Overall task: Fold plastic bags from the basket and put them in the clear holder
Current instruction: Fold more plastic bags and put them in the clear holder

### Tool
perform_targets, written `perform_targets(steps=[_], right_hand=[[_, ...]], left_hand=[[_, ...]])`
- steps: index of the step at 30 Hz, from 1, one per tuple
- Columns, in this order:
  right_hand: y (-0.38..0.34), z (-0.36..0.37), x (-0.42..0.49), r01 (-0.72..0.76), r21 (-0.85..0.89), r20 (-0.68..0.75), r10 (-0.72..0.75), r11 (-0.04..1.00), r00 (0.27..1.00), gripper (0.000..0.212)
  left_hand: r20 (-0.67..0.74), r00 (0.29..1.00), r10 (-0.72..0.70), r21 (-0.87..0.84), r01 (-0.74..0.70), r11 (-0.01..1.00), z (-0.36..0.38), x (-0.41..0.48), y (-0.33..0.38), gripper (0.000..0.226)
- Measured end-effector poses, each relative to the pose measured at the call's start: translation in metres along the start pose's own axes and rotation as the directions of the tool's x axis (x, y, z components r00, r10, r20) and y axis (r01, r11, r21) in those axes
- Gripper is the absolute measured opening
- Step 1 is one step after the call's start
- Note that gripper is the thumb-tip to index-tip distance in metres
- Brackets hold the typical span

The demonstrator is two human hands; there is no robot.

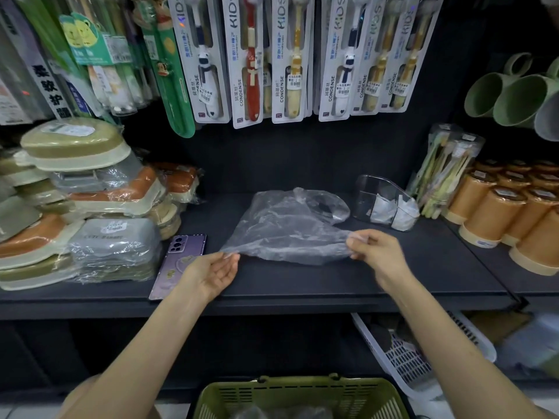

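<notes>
Head view: a plastic bag (290, 228) pulled flat on the shelf (423, 267), not yet folded.
We see the left hand (211, 273) palm up, its thumb and fingertips nipping the bag's near-left corner. The right hand (375, 249) pinches the near-right corner in curled fingers. We judge that they draw the edge taut to smooth out wrinkles before a fold. The clear holder (384, 204) stands just beside the bag on the right, with folded bags inside, so each drop-off is short. The basket (302, 394) sits below the shelf, close to the person.
</notes>
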State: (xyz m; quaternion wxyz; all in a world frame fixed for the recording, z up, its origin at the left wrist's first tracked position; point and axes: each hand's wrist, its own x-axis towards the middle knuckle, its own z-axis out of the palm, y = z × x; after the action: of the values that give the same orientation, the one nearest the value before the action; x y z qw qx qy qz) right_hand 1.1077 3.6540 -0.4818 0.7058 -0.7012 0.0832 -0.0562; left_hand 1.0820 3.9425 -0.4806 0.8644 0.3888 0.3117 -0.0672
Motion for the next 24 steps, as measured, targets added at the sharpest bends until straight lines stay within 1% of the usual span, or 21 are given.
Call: perform_targets(steps=[2, 4, 5, 7, 9, 10, 11, 12, 13, 14, 15, 17, 18, 19, 21, 23, 24], right_hand=[[-0.006, -0.025, 0.001, 0.011, 0.026, 0.001, -0.011, 1.000, 1.000, 0.019], [-0.009, -0.045, -0.001, -0.012, 0.041, 0.033, 0.011, 0.999, 0.999, 0.026], [-0.010, -0.052, -0.003, -0.047, 0.074, 0.068, 0.042, 0.996, 0.997, 0.032], [-0.008, -0.064, -0.008, -0.155, 0.207, 0.177, 0.119, 0.966, 0.977, 0.043], [-0.003, -0.074, -0.012, -0.254, 0.303, 0.280, 0.169, 0.919, 0.945, 0.064], [-0.001, -0.076, -0.013, -0.280, 0.312, 0.286, 0.192, 0.908, 0.939, 0.072], [0.001, -0.076, -0.016, -0.292, 0.302, 0.256, 0.218, 0.907, 0.942, 0.066], [0.004, -0.074, -0.016, -0.288, 0.279, 0.187, 0.242, 0.916, 0.952, 0.049], [0.006, -0.071, -0.017, -0.272, 0.253, 0.098, 0.256, 0.928, 0.962, 0.030], [0.007, -0.067, -0.019, -0.253, 0.206, 0.016, 0.255, 0.945, 0.967, 0.017], [0.009, -0.064, -0.019, -0.231, 0.142, -0.048, 0.240, 0.962, 0.970, 0.013], [0.014, -0.065, -0.018, -0.218, 0.029, -0.112, 0.220, 0.976, 0.969, 0.024], [0.016, -0.068, -0.018, -0.230, 0.006, -0.116, 0.229, 0.973, 0.967, 0.030], [0.016, -0.071, -0.018, -0.246, 0.002, -0.103, 0.245, 0.969, 0.964, 0.035], [0.013, -0.078, -0.019, -0.269, 0.044, -0.051, 0.271, 0.962, 0.961, 0.040], [0.011, -0.084, -0.020, -0.261, 0.128, -0.037, 0.268, 0.957, 0.963, 0.043], [0.010, -0.086, -0.020, -0.246, 0.147, -0.058, 0.256, 0.958, 0.965, 0.043]], left_hand=[[-0.006, 1.000, 0.027, 0.034, -0.026, 0.999, 0.000, 0.001, 0.001, 0.019], [0.005, 0.999, 0.049, 0.087, -0.049, 0.995, 0.001, 0.002, -0.003, 0.018], [0.012, 0.998, 0.065, 0.111, -0.066, 0.992, 0.002, 0.003, -0.007, 0.016], [0.022, 0.993, 0.118, 0.156, -0.120, 0.980, 0.003, 0.003, -0.013, 0.010], [0.025, 0.982, 0.187, 0.207, -0.188, 0.960, 0.005, 0.001, -0.020, 0.007], [0.022, 0.973, 0.229, 0.249, -0.227, 0.941, 0.006, -0.001, -0.023, 0.010], [0.021, 0.960, 0.279, 0.314, -0.272, 0.910, 0.006, -0.002, -0.027, 0.014], [0.031, 0.940, 0.340, 0.407, -0.323, 0.855, 0.005, -0.004, -0.030, 0.018], [0.064, 0.911, 0.407, 0.522, -0.378, 0.765, 0.003, -0.005, -0.033, 0.022], [0.126, 0.875, 0.467, 0.636, -0.432, 0.639, 0.001, -0.006, -0.035, 0.025], [0.203, 0.834, 0.512, 0.735, -0.476, 0.484, -0.003, -0.006, -0.037, 0.026], [0.338, 0.761, 0.553, 0.865, -0.483, 0.136, -0.009, -0.010, -0.039, 0.024], [0.378, 0.742, 0.554, 0.889, -0.458, 0.006, -0.012, -0.014, -0.041, 0.023], [0.404, 0.733, 0.547, 0.898, -0.432, -0.084, -0.013, -0.019, -0.043, 0.022], [0.448, 0.725, 0.524, 0.892, -0.402, -0.207, -0.016, -0.027, -0.047, 0.022], [0.477, 0.730, 0.489, 0.878, -0.386, -0.282, -0.018, -0.029, -0.049, 0.022], [0.487, 0.726, 0.486, 0.872, -0.374, -0.316, -0.019, -0.030, -0.048, 0.022]])
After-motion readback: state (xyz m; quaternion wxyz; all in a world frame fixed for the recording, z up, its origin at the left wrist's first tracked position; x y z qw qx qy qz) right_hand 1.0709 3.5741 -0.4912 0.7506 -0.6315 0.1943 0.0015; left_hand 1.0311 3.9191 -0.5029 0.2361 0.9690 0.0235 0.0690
